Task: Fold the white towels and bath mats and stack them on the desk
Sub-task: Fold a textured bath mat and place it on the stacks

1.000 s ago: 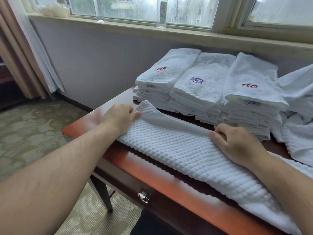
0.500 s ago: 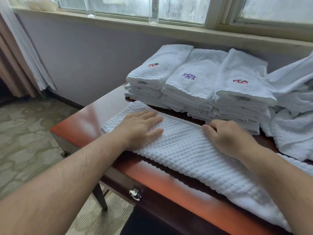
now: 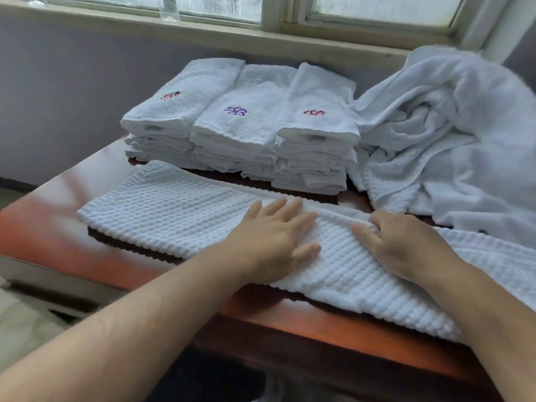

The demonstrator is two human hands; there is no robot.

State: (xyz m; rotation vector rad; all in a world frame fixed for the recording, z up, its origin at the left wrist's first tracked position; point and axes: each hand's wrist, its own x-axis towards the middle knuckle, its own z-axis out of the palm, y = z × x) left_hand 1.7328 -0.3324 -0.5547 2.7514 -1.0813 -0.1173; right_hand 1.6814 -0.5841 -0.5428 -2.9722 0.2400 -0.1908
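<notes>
Waffle bath mat [image 3: 185,216] runs lengthwise left-right along desk [image 3: 43,236] edge, left hand [image 3: 272,242] pressing flat mid-mat, right hand [image 3: 406,245] pinching its far edge.

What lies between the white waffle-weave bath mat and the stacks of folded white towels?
A narrow bare strip of reddish-brown wooden desk, shown in the head view.

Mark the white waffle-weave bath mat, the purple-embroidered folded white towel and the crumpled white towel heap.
white waffle-weave bath mat [image 3: 174,216]: head view, flat left half.
purple-embroidered folded white towel [image 3: 246,127]: head view, top face.
crumpled white towel heap [image 3: 464,126]: head view, middle folds.
</notes>
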